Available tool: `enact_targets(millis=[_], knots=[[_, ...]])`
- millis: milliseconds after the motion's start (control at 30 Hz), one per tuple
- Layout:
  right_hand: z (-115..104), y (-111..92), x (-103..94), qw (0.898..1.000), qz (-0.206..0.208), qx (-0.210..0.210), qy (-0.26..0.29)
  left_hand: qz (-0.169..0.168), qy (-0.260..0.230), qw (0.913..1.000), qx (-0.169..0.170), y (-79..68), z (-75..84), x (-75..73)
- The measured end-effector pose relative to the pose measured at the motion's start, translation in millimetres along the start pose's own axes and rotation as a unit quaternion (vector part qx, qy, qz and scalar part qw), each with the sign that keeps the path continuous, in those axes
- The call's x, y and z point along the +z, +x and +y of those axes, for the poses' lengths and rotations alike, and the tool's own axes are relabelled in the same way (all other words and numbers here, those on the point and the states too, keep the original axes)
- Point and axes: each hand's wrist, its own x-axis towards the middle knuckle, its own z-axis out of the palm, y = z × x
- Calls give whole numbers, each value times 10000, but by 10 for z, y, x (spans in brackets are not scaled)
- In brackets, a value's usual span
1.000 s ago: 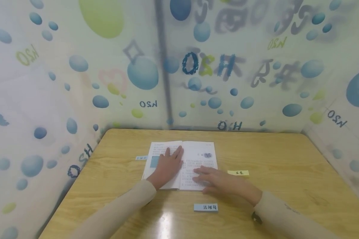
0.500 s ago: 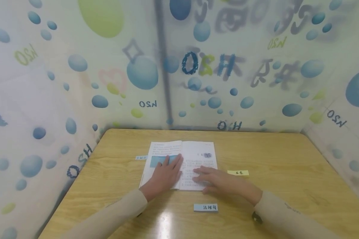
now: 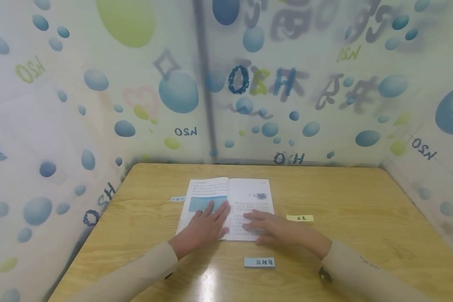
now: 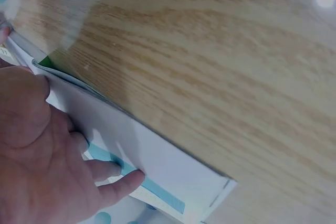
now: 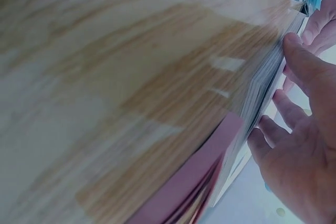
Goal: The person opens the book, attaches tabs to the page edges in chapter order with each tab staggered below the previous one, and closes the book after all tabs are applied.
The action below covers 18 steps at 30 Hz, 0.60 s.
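On the open book (image 3: 249, 188) rest left hand (image 3: 201, 230) and right hand (image 3: 279, 229).

From my head, the view looked forward and down on the table (image 3: 343, 197); my wrist views, closer and tilted, shared the book (image 3: 236, 200).

1 yellow label (image 3: 300, 218), 2 blue labels (image 3: 259, 262), wooden table (image 3: 336, 188), bubble-printed wall (image 3: 305, 96)
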Motion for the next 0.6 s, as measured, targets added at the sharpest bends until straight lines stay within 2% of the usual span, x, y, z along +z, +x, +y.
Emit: enact_targets(millis=[300, 433, 600], knots=[[10, 13, -7, 9996, -166, 182, 142, -617, -303, 9976, 38, 4, -32, -70], [13, 10, -7, 9995, -187, 189, 157, -749, -406, 9964, 35, 7, -34, -120], [1, 6, -2, 9992, -237, 242, 227, -854, -536, 9949, -19, 38, -48, -99]])
